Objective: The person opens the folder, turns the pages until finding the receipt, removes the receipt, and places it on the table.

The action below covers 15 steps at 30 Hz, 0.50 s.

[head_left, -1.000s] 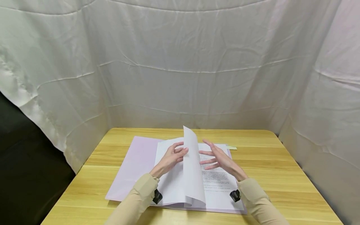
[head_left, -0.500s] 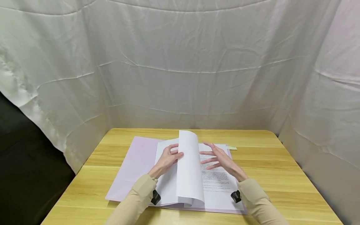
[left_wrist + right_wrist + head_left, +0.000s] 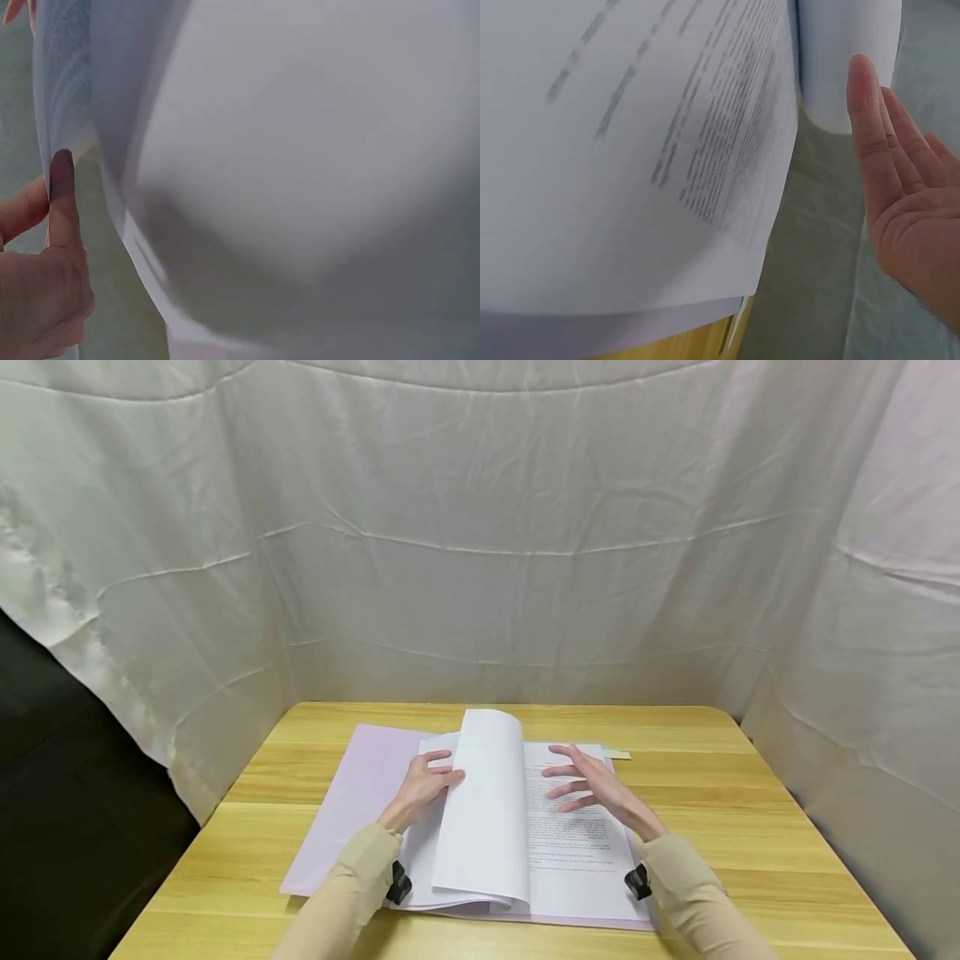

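Note:
A lilac folder lies spread on the table with white sheets inside. One blank-sided page arches up over the left stack. My left hand pinches its left edge between thumb and fingers; in the left wrist view the thumb and a finger of that hand meet across the paper's edge. Over the printed page on the right hovers my right hand, fingers spread and holding nothing. The right wrist view shows the right hand with its fingers extended beside the curved sheet.
A pale yellow tab sticks out at the folder's upper right. The wooden table is enclosed by grey-white cloth at the back and sides. Dark material shows at the far left.
My left hand has drawn the page leftward and down, so it now arches over the left stack and more printed text shows. My right hand has shifted slightly right.

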Each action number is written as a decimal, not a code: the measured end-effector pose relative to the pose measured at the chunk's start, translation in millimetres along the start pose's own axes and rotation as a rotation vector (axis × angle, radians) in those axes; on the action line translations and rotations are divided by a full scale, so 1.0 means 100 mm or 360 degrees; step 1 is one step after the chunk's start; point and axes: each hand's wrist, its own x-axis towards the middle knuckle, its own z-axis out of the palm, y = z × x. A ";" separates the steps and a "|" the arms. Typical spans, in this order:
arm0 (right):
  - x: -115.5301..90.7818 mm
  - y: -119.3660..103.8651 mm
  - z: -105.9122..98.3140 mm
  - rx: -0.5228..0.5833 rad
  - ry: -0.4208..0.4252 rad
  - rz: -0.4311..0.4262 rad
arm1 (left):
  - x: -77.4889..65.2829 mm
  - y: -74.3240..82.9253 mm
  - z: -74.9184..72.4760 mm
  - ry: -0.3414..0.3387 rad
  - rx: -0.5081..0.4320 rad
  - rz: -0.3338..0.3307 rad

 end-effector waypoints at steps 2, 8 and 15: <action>0.00 0.02 -0.03 -0.0001 0.0002 0.0014 | 0.01 -0.02 -0.06 0.0017 0.0028 -0.0023; -0.02 0.09 -0.13 -0.0039 0.0043 0.0090 | 0.00 -0.08 -0.26 0.0044 0.0252 -0.0060; -0.02 0.17 -0.24 -0.0133 0.0137 0.0164 | -0.02 -0.12 -0.43 0.0087 0.0689 -0.0024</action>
